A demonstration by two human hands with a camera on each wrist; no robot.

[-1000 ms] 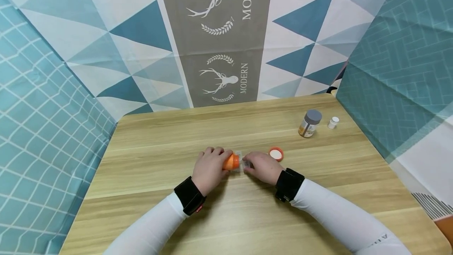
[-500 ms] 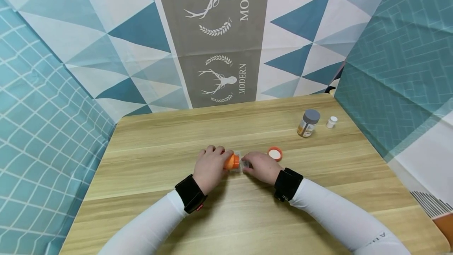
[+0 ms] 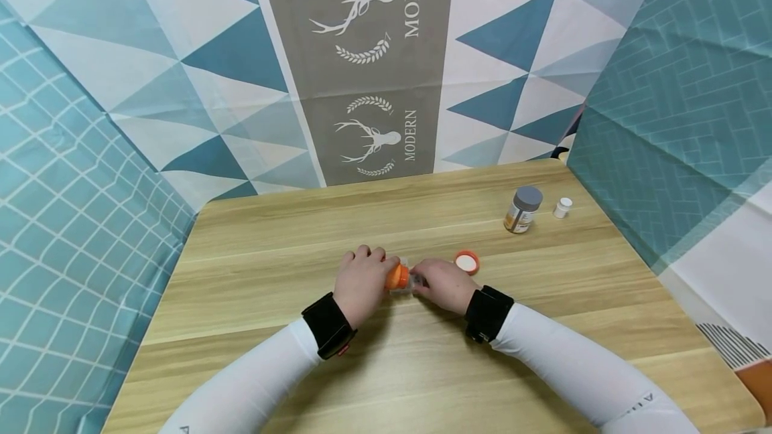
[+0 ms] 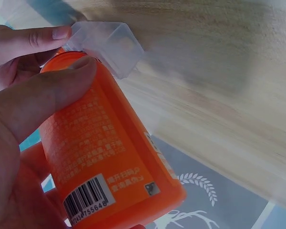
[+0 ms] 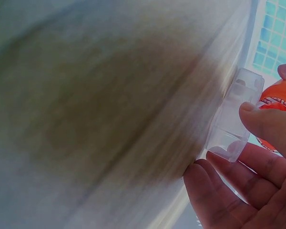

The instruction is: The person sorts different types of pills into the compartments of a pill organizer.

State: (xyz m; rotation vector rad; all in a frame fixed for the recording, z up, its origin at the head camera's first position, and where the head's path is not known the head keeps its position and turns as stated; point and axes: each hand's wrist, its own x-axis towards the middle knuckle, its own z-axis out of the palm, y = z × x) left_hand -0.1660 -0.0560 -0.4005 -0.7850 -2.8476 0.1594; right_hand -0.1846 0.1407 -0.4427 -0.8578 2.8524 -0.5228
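Observation:
My left hand point(image 3: 360, 286) grips an orange bottle point(image 4: 100, 143) with a printed label and barcode. The bottle is tilted, its uncapped neck turned toward a small clear plastic box point(image 5: 236, 112). In the right wrist view, the box has compartments inside. My right hand point(image 3: 445, 283) pinches the box between thumb and fingers, low over the wooden table. The bottle's mouth is right by the box; whether they touch I cannot tell. Just beyond my right hand an orange-red cap point(image 3: 466, 262) lies with its white inside up. The bottle's contents are hidden.
A brown jar with a grey lid point(image 3: 523, 209) stands toward the back right of the wooden table point(image 3: 271, 233). Beside it is a small white bottle point(image 3: 563, 207). Patterned cloths point(image 3: 386, 86) hang around the table's back and sides.
The left hand and the orange bottle have shifted slightly to the right, toward the box. The right hand keeps its hold on the box. The head view has drifted a little.

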